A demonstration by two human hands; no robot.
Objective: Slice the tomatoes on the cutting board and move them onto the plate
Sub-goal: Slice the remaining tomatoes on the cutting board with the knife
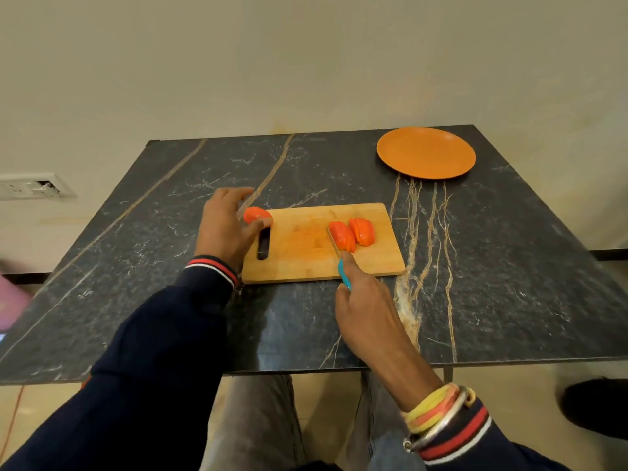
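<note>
A wooden cutting board (306, 263) lies on the dark marble table. Two groups of red tomato slices (353, 234) sit on its right half. My left hand (224, 229) holds a tomato piece (256, 215) at the board's far left corner, thumb curled under it. My right hand (365, 300) grips a knife with a teal handle (344, 275); its blade (333, 241) rests against the left side of the sliced tomato. An orange plate (425, 153) stands bare at the table's far right.
The table (153, 266) ends at a near edge above my knees and backs onto a cream wall. A wall socket (30, 186) is at the left. A dark shoe (594, 406) shows at the lower right.
</note>
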